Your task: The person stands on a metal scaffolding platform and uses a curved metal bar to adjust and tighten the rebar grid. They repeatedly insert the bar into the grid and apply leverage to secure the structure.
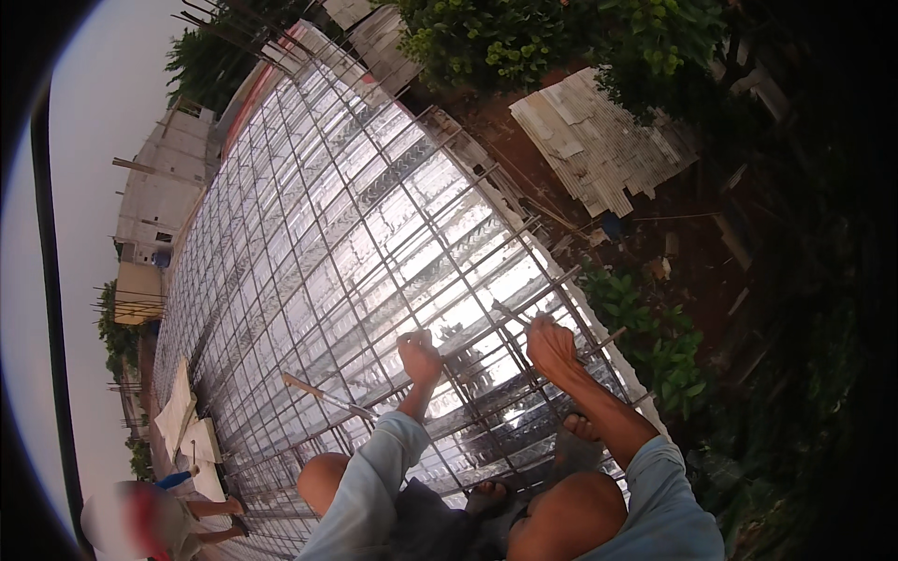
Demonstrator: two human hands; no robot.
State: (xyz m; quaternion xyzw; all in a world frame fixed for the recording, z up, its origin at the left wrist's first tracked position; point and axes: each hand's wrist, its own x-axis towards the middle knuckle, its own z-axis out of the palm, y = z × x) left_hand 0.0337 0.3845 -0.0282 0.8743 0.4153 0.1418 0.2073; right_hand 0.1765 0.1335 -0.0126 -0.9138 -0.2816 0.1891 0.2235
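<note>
My right hand [552, 346] is closed around a slim dark metal hand tool [510, 314], whose tip points up and left over the bars near the slab's right edge. My left hand [420, 357] is a fist just above the rebar mesh [360, 217]. Whatever it may grip is hidden. Beside my left forearm, a long tool [327, 395] with an orange-brown end and a pale shaft lies across the mesh. Shiny metallic sheeting [440, 245] shows under the bars. I am crouching, my bare feet [485, 496] down among the bars.
Along the right runs the slab's edge [552, 266], with bar ends sticking out past it. Below are shrubs [645, 327], red soil and a corrugated roof [608, 140]. Another person [154, 524] is at the lower left, near pale boards [187, 425]. Upright bars rise at the far end.
</note>
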